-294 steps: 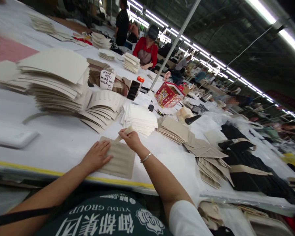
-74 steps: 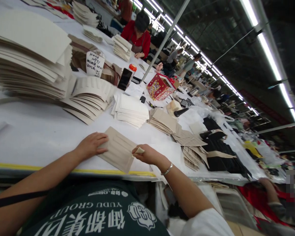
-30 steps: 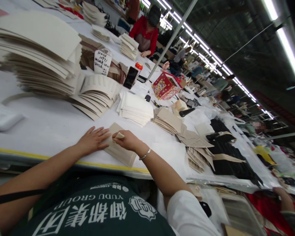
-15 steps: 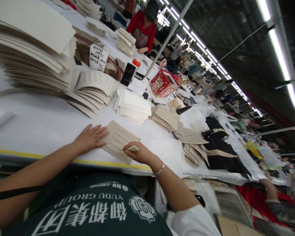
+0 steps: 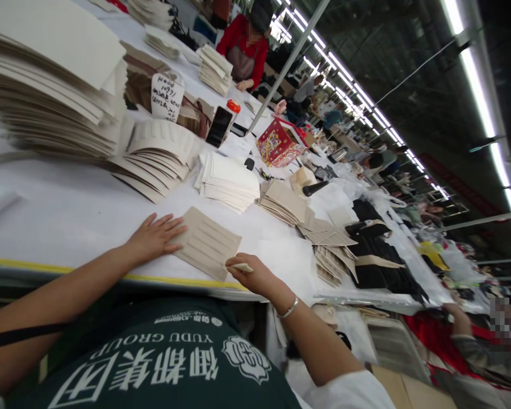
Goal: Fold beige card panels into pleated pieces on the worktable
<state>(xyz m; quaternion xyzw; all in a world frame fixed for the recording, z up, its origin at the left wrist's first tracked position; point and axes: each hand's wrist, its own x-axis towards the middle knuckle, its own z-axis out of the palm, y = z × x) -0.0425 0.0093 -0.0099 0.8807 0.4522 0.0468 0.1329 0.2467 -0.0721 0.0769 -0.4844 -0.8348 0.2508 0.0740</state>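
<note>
Left hand (image 5: pixel 153 237) flat and open, fingers spread, pressing the left edge of a beige ribbed fabric piece (image 5: pixel 208 243) on the white desk (image 5: pixel 68 216), lower centre of the frame. Right hand (image 5: pixel 255 275) closed around a small pale chalk-like piece (image 5: pixel 241 267), tip touching the lower right corner of the fabric. Above, in the middle of the frame, stacks of cream cut pieces (image 5: pixel 227 180) and tan ones (image 5: pixel 283 203). Further up, a red patterned box (image 5: pixel 279 145). At the top, a person in red (image 5: pixel 247 48) at work.
</note>
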